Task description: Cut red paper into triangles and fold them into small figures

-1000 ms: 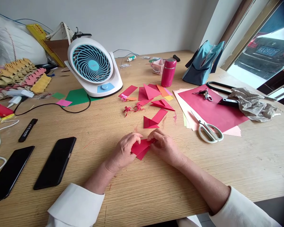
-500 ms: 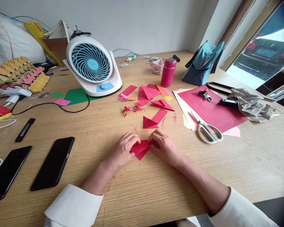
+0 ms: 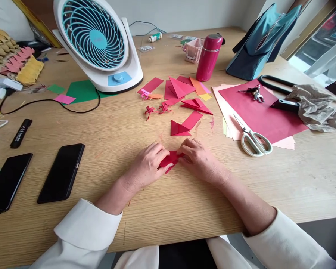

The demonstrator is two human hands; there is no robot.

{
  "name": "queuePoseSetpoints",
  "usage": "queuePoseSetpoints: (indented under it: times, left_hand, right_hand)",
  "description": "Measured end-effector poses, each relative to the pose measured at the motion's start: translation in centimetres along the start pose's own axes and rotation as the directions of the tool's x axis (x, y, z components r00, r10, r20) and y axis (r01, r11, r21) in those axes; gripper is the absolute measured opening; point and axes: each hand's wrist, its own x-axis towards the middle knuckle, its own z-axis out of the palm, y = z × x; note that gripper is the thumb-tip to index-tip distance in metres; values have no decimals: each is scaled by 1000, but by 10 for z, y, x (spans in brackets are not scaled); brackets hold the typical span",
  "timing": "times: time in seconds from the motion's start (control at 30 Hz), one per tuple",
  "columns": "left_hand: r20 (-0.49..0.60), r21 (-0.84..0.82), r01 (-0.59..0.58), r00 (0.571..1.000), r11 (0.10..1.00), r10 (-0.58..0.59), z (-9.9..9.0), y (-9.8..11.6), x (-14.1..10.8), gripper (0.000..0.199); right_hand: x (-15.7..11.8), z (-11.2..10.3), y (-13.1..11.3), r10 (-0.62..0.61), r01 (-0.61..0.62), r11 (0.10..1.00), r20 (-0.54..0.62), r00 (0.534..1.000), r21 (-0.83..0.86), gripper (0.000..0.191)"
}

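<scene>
Between my hands, low over the tabletop, is a folded piece of red paper (image 3: 169, 158). My left hand (image 3: 149, 164) grips its left side, the thumb lying across the lower part and the fingers along the upper edge. With thumb and fingers pinched, my right hand (image 3: 197, 160) holds the right corner. Parts of the paper are hidden under the fingers. Just beyond lies another folded red piece (image 3: 179, 129) with a flat red strip (image 3: 192, 119). Two small folded red figures (image 3: 164, 108) sit farther back, near a loose pile of red sheets (image 3: 182, 87).
White-handled scissors (image 3: 254, 142) lie right, against a red sheet (image 3: 268, 112) with keys (image 3: 256, 93) on it. Two black phones (image 3: 61, 173) and a marker (image 3: 21, 133) lie left. A fan (image 3: 100, 48), pink flask (image 3: 208, 59) and blue bag (image 3: 257, 48) stand behind.
The view has tilted down and come closer to the table. My left thumb has moved onto the paper's front, and less of its lower point shows. Both hands keep hold.
</scene>
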Motion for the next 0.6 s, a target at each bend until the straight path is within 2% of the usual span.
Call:
queuePoseSetpoints:
  times: [0.13, 0.33, 0.6]
  left_hand:
    - [-57, -72, 37, 998, 997, -41, 5, 2, 0, 10]
    - [-101, -145, 149, 981, 978, -165, 6, 6, 4, 13]
    - [-112, -139, 314, 937, 939, -330, 2, 12, 9, 11]
  right_hand:
    - [0, 0, 1, 6, -6, 1000, -1, 1000, 19, 5]
    - [2, 0, 2, 55, -52, 993, -29, 998, 104, 8]
    - [3, 1, 3, 145, -137, 979, -39, 989, 148, 8]
